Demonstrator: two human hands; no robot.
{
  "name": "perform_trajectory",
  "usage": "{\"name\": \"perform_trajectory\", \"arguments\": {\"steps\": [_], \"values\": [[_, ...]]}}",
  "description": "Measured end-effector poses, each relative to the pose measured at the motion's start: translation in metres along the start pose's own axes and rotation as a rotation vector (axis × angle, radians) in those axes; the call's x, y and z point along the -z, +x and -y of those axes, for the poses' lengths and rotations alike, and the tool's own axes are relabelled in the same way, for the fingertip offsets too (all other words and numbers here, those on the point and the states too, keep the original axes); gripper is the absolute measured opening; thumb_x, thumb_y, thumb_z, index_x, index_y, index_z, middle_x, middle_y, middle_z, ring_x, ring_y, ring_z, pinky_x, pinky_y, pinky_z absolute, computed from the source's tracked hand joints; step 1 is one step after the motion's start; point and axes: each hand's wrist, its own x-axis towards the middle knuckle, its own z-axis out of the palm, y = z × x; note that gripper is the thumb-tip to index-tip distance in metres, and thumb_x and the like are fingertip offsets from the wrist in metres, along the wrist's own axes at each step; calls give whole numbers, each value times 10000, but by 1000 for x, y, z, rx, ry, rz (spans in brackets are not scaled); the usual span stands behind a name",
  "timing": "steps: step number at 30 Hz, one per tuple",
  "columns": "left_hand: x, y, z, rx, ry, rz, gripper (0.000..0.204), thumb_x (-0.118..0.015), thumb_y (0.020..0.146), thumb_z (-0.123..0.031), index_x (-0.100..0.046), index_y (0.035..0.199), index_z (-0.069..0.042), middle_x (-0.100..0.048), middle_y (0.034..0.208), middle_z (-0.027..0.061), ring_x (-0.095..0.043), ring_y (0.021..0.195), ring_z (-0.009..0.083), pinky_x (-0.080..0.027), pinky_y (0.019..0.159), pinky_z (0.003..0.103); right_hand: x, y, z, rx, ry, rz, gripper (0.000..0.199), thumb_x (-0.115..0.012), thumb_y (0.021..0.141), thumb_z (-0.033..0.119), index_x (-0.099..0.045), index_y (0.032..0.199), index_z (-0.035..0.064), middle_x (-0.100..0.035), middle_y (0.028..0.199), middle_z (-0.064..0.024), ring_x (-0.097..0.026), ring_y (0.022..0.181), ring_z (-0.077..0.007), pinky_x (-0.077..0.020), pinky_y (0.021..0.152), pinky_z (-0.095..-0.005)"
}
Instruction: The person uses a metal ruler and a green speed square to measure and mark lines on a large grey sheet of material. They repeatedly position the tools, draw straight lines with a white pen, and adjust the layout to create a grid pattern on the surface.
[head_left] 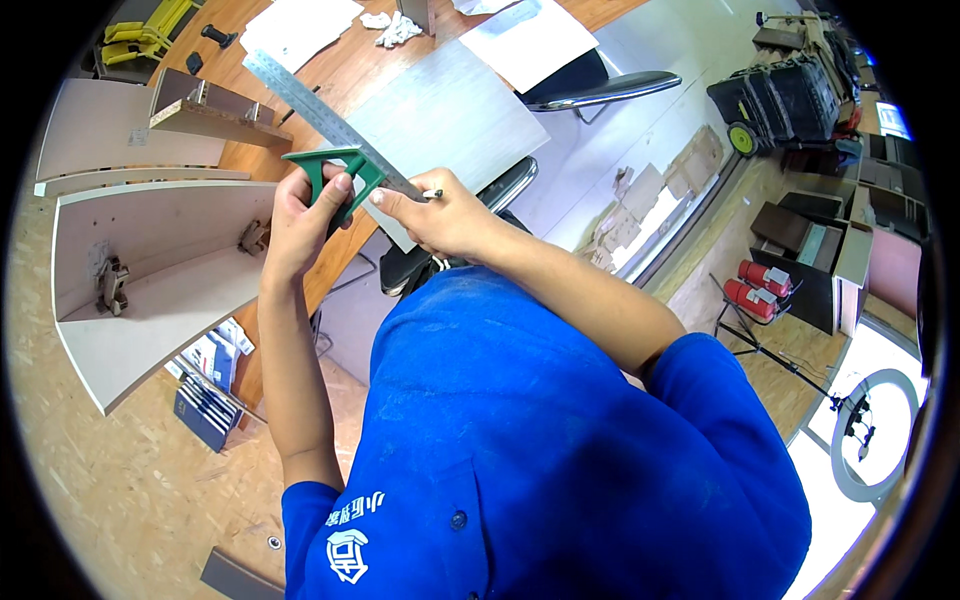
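Note:
A combination square with a green head (338,176) and a long steel ruler blade (325,118) is held up in front of my chest. My left hand (302,205) is closed round the green head, thumb pressed on its face. The blade slants from upper left down toward my right hand (440,215), whose curled fingers grip its near end. A small pen-like tip (432,194) with a dark end sticks out by my right fingers; the rest of it is hidden. Beneath the tool a pale grey board (430,115) lies on the wooden table (345,40).
White papers (300,28), white gloves (398,30) and a black cylindrical item (218,36) lie on the table. Cabinet panels with hinges (150,260) stand at left. A chair (605,90) is beyond the table. Red fire extinguishers (752,295) and a ring light (875,435) stand at right.

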Motion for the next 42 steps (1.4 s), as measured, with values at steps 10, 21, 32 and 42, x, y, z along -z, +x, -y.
{"name": "perform_trajectory", "arguments": {"steps": [10,21,32,42], "values": [[-1,4,-2,-9,6,8,224,-697,1021,-209,-617,1036,0,-629,853,47,-582,683,108,-504,594,262,1,-2,8,-29,-26,-17,448,-644,1056,361,-568,692,111,-465,510,41,-415,382,-43,-293,341,-242],[1,7,-1,1,-21,11,247,-732,1005,-238,-636,1037,-13,-635,841,30,-588,693,88,-512,584,237,1,2,5,4,-62,-20,464,-630,1064,358,-553,676,116,-462,501,35,-425,375,-50,-309,336,-243],[3,8,-1,-1,-3,5,253,-739,1000,-250,-640,1020,-18,-640,833,27,-591,680,86,-512,580,233,0,4,8,-14,-80,-24,470,-633,1062,366,-567,673,110,-467,502,33,-428,378,-51,-313,339,-245],[4,10,0,3,-28,-11,267,-759,984,-239,-640,1027,-4,-640,834,36,-595,682,92,-512,581,236,0,7,7,-13,-63,-24,471,-638,1060,369,-570,669,115,-466,500,36,-426,377,-53,-311,343,-248]]}}
